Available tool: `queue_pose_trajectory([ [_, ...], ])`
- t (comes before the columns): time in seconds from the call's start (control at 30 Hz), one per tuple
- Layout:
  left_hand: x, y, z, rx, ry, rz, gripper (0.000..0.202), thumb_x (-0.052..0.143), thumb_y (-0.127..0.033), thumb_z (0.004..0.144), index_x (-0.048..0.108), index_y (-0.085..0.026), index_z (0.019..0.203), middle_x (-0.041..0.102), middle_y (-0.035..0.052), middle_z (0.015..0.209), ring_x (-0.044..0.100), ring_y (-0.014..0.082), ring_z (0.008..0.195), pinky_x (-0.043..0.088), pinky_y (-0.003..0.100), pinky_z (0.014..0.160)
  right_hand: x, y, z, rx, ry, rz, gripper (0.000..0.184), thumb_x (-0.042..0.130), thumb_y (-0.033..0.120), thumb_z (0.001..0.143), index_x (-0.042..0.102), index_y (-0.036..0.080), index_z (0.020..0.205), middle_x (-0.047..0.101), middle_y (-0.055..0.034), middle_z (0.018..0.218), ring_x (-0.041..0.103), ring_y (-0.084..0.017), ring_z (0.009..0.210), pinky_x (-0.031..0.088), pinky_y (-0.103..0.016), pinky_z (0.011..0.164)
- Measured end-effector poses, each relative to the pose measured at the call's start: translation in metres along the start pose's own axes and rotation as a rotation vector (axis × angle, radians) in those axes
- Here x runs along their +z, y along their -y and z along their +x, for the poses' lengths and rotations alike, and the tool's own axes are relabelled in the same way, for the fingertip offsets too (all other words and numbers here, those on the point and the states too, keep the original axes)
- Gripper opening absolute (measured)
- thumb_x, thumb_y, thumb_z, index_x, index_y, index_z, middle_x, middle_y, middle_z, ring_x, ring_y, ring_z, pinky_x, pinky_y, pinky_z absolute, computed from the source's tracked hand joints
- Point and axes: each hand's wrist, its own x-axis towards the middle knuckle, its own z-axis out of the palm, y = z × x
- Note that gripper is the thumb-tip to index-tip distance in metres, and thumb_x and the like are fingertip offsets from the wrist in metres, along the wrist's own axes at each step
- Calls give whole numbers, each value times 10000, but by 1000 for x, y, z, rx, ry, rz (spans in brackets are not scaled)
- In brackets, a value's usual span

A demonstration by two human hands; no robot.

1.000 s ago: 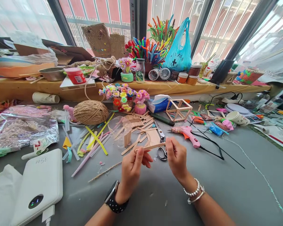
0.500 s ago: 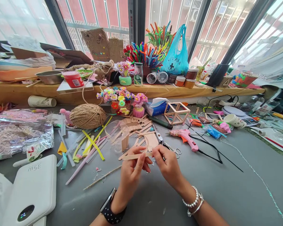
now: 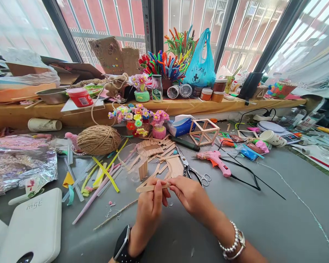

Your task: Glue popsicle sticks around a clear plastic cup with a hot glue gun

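Note:
Between thumb and fingers, my left hand [image 3: 150, 208] grips a flat wooden craft stick [image 3: 146, 189], which points out to the left. My right hand [image 3: 192, 195] pinches at the stick's right end, its fingertips hiding that end. Just beyond both hands lies a spread of loose craft sticks [image 3: 175, 168]. A clear plastic cup [image 3: 134, 160] lies among them with sticks by its mouth. Scissors [image 3: 193, 171] rest beyond my right hand, and a pink glue gun [image 3: 215, 160] is to their right.
A twine ball [image 3: 99, 140] and yellow strips [image 3: 106, 170] lie left. An open stick frame [image 3: 204, 132] stands behind the glue gun, whose black cable [image 3: 246, 180] trails right. A white power bank [image 3: 35, 226] is at front left. Jars and a blue bag [image 3: 200, 65] line the ledge.
Both hands have come slightly lower and nearer with the craft stick. My right hand has turned flatter, its fingertips still at the stick's right end. The whole view has shifted a little.

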Motion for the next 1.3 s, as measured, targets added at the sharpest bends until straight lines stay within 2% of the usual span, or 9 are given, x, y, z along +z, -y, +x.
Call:
queue_pose_trajectory([
  [0.17, 2, 4, 0, 66, 32, 132, 278, 260, -271, 896, 484, -178, 761, 524, -34, 518, 505, 86, 376, 425, 215, 444, 5, 1, -1, -74, -28, -209, 303, 301, 188, 900, 603, 156, 916, 635, -59, 706, 591, -149, 657, 443, -253, 594],
  [0.43, 2, 2, 0, 150, 8, 278, 271, 262, -236, 889, 441, -198, 689, 476, -41, 466, 500, 110, 386, 411, 227, 455, 17, 3, -4, -121, -133, -326, 286, 319, 170, 883, 597, 141, 817, 594, -51, 605, 553, -150, 537, 389, -255, 490],
  [0.53, 1, 4, 0, 142, -3, 256, 271, 255, -235, 892, 457, -191, 716, 499, -34, 475, 505, 110, 386, 414, 227, 455, 16, 2, -4, -89, -127, -240, 283, 316, 164, 881, 592, 154, 821, 601, -49, 625, 560, -148, 565, 402, -251, 519],
  [0.7, -1, 4, 1, 93, -15, 185, 291, 247, -253, 899, 475, -183, 731, 521, -30, 503, 521, 99, 396, 434, 221, 472, 7, 4, -1, -9, -23, -10, 241, 351, 183, 881, 590, 158, 894, 631, -42, 726, 577, -135, 658, 440, -236, 615],
  [0.87, 0, 6, 2, 116, -26, 265, 312, 240, -269, 899, 457, -189, 690, 504, -30, 507, 501, 100, 391, 416, 222, 449, 9, 1, -1, -66, 7, -70, 289, 314, 192, 899, 598, 152, 866, 611, -34, 661, 558, -131, 599, 425, -229, 564],
  [1.0, 2, 9, 2, 125, -22, 335, 314, 223, -276, 905, 447, -195, 701, 494, -30, 479, 489, 115, 386, 409, 235, 440, 17, -1, -4, -123, -62, -172, 290, 307, 174, 894, 595, 138, 894, 615, -45, 660, 561, -138, 588, 418, -233, 542],
  [1.17, 3, 9, 1, 120, -23, 387, 330, 216, -278, 908, 440, -203, 677, 474, -32, 452, 454, 120, 361, 405, 249, 442, 25, 5, -6, -42, -90, -201, 291, 306, 164, 893, 594, 129, 866, 610, -51, 666, 566, -152, 587, 419, -254, 542],
  [1.3, 2, 10, 1, 114, -15, 315, 321, 219, -261, 908, 440, -198, 684, 499, -16, 501, 477, 113, 398, 417, 246, 459, 22, 7, -5, 40, -86, -84, 282, 310, 168, 895, 578, 147, 810, 598, -36, 667, 558, -138, 594, 418, -245, 565],
])
